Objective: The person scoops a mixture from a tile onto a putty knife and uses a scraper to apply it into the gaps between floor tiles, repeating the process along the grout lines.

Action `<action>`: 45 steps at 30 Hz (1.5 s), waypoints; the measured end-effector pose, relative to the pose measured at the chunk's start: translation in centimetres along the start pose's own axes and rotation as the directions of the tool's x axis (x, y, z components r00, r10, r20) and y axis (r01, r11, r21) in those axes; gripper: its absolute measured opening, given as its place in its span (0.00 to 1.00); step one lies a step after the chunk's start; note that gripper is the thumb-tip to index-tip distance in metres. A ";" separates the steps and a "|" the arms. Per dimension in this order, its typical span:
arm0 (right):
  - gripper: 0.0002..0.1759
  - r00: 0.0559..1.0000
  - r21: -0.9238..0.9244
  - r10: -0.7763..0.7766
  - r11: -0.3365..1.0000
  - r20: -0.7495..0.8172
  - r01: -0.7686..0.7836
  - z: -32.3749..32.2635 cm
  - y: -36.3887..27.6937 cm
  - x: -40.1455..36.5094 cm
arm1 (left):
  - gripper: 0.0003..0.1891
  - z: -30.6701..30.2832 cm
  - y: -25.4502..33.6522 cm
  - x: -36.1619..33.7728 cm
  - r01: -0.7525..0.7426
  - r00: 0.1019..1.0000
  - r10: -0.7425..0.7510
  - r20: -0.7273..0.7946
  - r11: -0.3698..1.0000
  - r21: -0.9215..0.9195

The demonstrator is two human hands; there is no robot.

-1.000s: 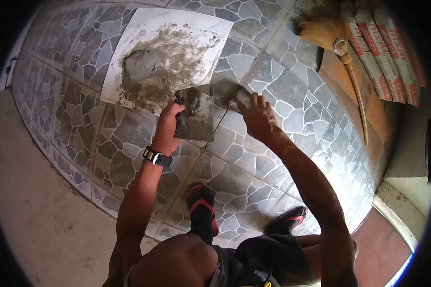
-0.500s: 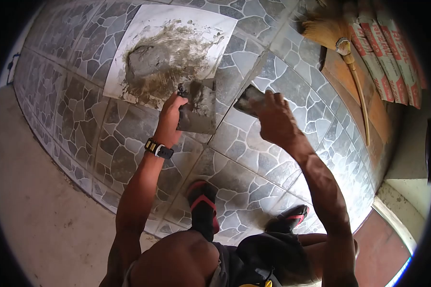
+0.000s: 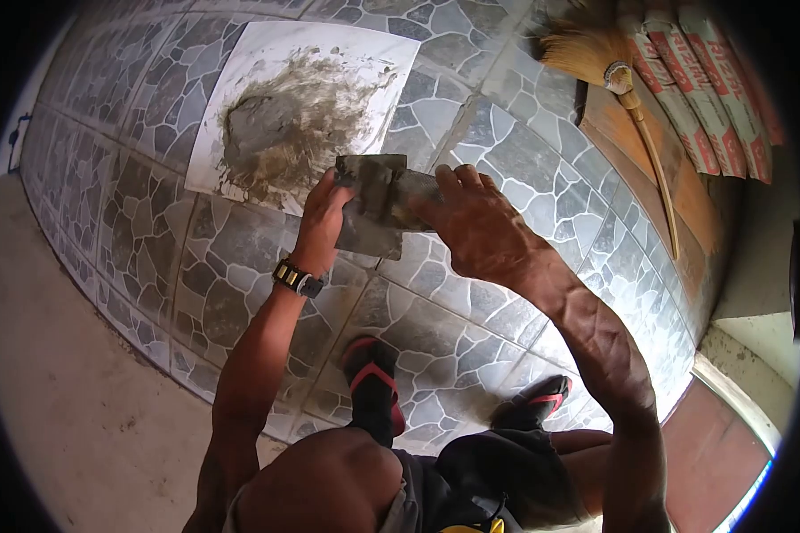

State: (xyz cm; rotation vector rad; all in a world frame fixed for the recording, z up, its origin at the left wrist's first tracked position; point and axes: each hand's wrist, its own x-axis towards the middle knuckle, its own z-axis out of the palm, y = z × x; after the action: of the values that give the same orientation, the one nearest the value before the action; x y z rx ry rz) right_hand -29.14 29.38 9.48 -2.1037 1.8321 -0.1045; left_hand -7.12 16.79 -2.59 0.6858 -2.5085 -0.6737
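My left hand, with a watch on its wrist, grips the left edge of a grey rectangular plate smeared with wet cement mortar. My right hand is closed round a dark flat scraper. The scraper's far edge lies over the upper part of the plate, against the mortar there. My fingers hide part of the scraper. Beyond my left hand, a heap of grey mortar sits on a white mortar-stained board on the floor.
Stone-patterned tiles cover the floor under my feet in red-strapped flip-flops. At the upper right lie a straw broom, brown tiles and several red-and-white packages. Bare concrete runs along the left.
My right hand has moved left, bringing the scraper from beside the plate onto it. My left hand still holds the plate in nearly the same place. The view has shifted slightly.
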 end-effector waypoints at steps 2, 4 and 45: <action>0.23 0.997 -0.027 0.017 1.000 0.076 -0.015 -0.5 0.3 0.0 | 0.17 0.4 0.0 0.6 0.398 0.911 -0.386 0.143 0.735 -0.548; 0.29 0.994 0.021 0.022 0.999 0.109 -0.024 -1.4 0.9 -0.2 | 0.17 0.7 -0.8 0.6 0.526 0.808 -0.528 0.264 0.441 -0.728; 0.23 0.984 -0.117 0.174 0.977 -0.040 -0.178 14.6 -2.7 -1.9 | 0.22 -0.9 -2.1 -2.3 0.456 0.870 -0.481 0.106 0.706 -0.542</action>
State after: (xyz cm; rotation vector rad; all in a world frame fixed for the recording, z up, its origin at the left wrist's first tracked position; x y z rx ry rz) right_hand -22.80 34.62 -2.98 -2.0150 2.0806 0.0200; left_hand -4.13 16.21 -3.76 1.0981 -1.9226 -1.4773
